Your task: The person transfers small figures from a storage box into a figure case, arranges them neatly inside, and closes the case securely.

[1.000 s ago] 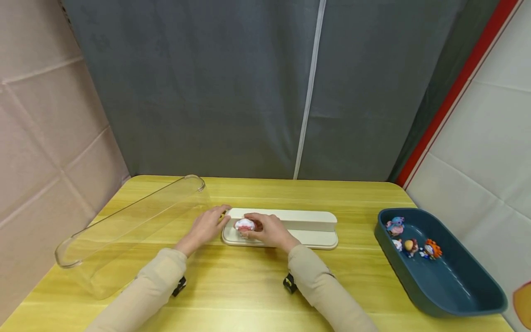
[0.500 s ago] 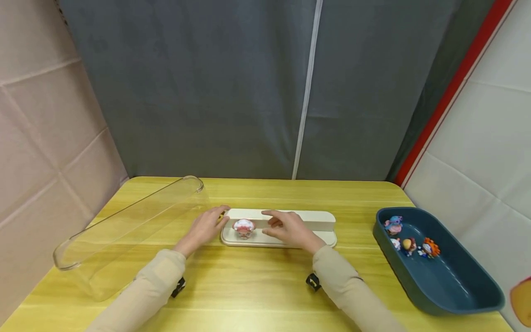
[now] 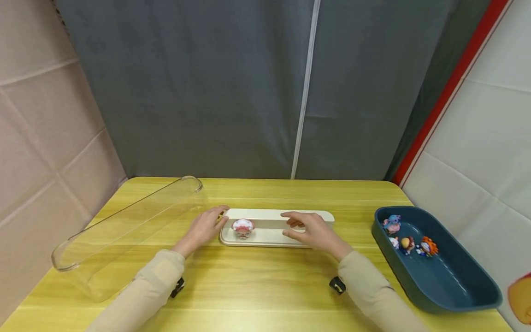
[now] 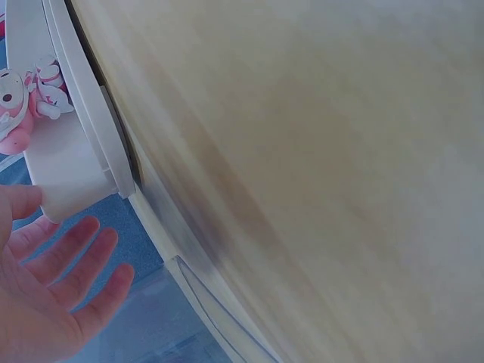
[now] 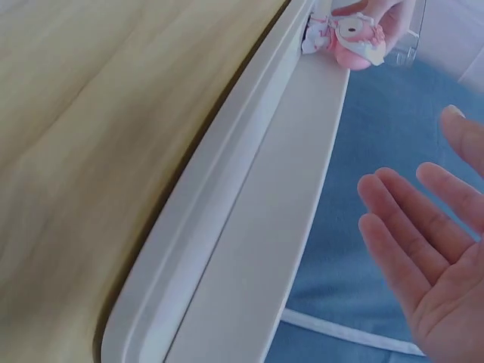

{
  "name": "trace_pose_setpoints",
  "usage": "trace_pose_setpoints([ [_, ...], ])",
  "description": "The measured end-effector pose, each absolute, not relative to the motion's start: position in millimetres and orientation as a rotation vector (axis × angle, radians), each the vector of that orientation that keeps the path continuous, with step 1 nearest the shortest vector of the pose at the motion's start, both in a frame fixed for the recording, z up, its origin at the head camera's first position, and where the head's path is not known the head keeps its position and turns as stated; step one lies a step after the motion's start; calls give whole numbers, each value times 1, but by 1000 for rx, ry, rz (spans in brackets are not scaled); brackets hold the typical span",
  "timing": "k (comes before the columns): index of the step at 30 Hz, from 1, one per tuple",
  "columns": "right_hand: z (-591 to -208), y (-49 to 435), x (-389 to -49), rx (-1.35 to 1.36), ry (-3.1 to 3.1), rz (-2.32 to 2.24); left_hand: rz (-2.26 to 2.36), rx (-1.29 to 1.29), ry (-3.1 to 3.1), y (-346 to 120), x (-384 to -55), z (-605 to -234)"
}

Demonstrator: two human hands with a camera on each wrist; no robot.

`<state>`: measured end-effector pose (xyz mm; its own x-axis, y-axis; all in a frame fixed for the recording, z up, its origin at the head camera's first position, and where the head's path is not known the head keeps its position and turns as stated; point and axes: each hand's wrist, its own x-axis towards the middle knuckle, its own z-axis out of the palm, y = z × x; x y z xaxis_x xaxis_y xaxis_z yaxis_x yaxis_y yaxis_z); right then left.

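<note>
Right hand (image 3: 315, 230) open above white stepped stand (image 3: 307, 215); left hand (image 3: 204, 227) open, touching stand's end; could topple pink figurine (image 3: 243, 227).

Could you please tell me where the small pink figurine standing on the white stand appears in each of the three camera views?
Head: the pink figurine stands on the white stand's left end, between both hands.
Left wrist: the upper left corner, on the stand's ledge, above the left hand.
Right wrist: the top edge, right of centre, at the stand's far end.
Shared landmark: the white stand.
</note>
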<state>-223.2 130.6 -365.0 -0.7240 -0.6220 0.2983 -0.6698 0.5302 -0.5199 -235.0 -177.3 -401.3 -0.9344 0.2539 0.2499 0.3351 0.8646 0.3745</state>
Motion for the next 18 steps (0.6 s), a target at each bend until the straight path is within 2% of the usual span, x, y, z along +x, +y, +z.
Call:
trace_pose_setpoints([
  [18,-344,184,-218,1049,-2719,889,-625,-461,-2854,-178,-236,-402],
])
